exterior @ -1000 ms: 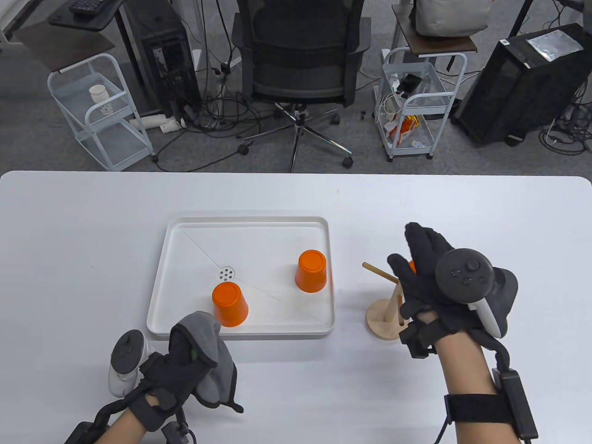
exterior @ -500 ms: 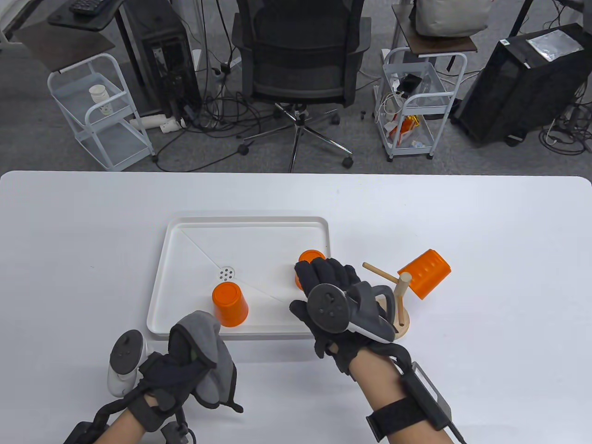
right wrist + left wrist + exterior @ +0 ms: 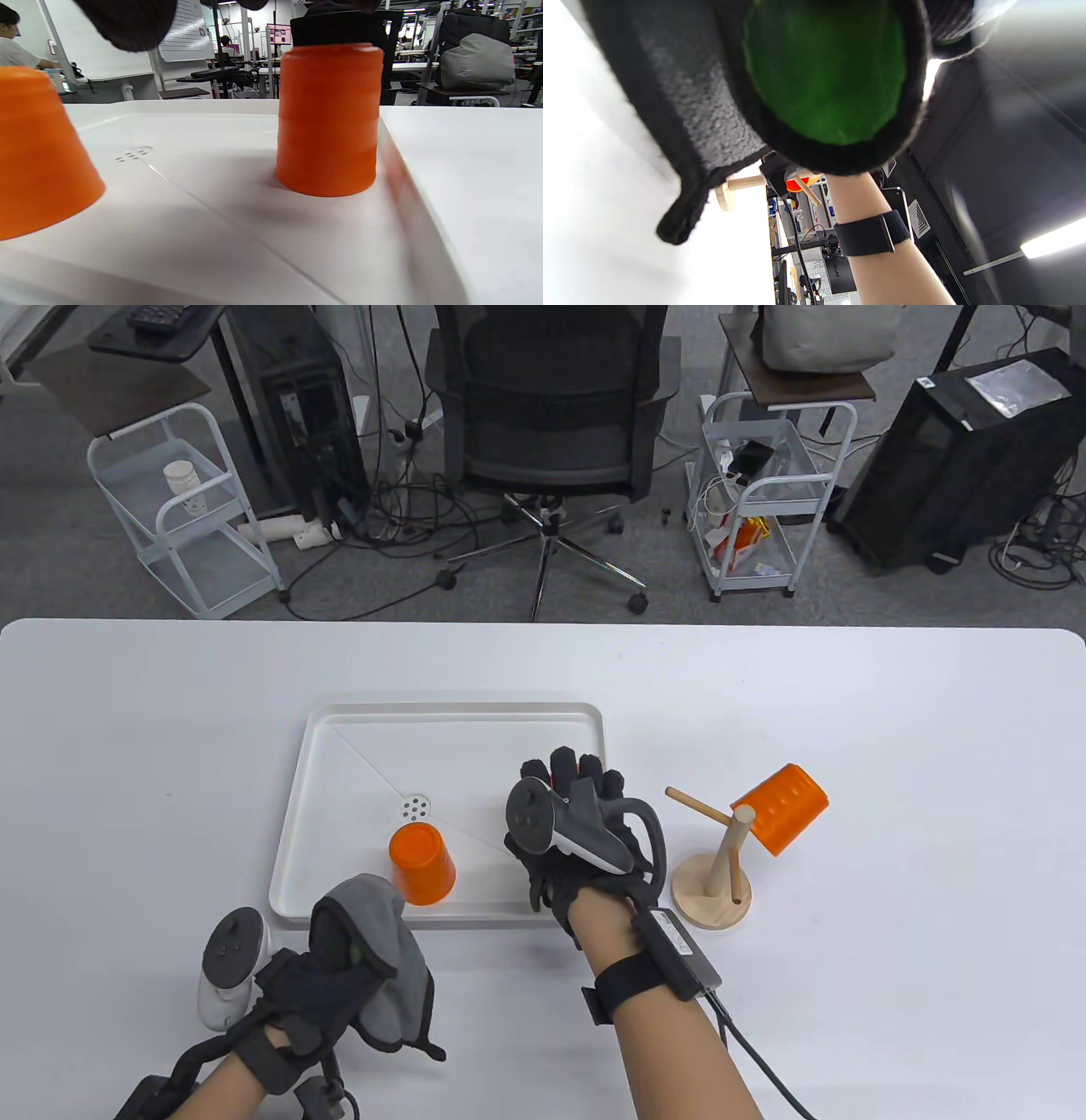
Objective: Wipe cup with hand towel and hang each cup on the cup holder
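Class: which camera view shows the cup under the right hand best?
The right wrist view: the cup stands upside down, unobstructed, in the tray. In the table view the right hand covers it; the left wrist view misses it.

orange cups: two (image 3: 422,864) (image 3: 327,118) inverted in tray | one (image 3: 780,808) hung on wooden holder (image 3: 714,875) | grey towel (image 3: 392,963) bunched

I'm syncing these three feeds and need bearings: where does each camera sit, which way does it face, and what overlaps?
Table view: overhead, facing down at the table; both forearms show, left hand gripping the towel, right hand over a tray cup.
Left wrist view: under the left hand, facing across toward the cup holder; towel and right forearm show.
Right wrist view: low over the tray, facing the right-side cup; fingertips at top.
Shared: table and right wrist views both show the left-side cup.
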A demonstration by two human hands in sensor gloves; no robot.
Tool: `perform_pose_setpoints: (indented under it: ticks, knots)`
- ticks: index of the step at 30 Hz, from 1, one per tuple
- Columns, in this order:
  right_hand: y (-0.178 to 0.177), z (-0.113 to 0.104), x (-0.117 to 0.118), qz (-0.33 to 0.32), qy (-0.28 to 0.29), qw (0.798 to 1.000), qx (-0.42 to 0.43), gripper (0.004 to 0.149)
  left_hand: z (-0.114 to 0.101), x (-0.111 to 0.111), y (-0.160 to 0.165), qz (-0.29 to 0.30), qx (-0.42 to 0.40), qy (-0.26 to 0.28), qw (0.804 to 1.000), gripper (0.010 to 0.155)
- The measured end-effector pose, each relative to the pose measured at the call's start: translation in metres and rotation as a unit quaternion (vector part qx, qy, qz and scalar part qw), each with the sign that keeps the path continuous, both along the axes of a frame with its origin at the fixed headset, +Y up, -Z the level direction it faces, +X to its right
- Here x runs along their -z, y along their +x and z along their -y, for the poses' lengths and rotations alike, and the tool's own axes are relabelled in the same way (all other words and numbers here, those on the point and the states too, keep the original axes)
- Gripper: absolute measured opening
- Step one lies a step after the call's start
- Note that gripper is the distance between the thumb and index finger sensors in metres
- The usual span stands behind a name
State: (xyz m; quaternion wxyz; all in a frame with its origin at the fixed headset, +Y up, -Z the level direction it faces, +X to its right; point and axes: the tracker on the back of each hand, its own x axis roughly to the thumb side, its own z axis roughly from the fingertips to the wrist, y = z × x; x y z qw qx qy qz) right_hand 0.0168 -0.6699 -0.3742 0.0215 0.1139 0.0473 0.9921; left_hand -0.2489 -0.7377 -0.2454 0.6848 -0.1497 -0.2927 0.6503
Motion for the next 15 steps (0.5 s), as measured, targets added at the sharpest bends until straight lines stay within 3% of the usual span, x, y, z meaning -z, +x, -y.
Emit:
perform_pose_setpoints:
  ticks: [7,15]
  knots:
    - [0.004,0.017,0.022,0.046,-0.02,0.999,0.0,0.079,0.0,0.001,0.0,0.0,-0.002,-0.002,1.0,0.081]
    - [0.006,0.028,0.031,0.07,-0.013,0.997,-0.005,0.071,0.0,0.001,0.0,0.001,-0.002,-0.007,1.0,0.08]
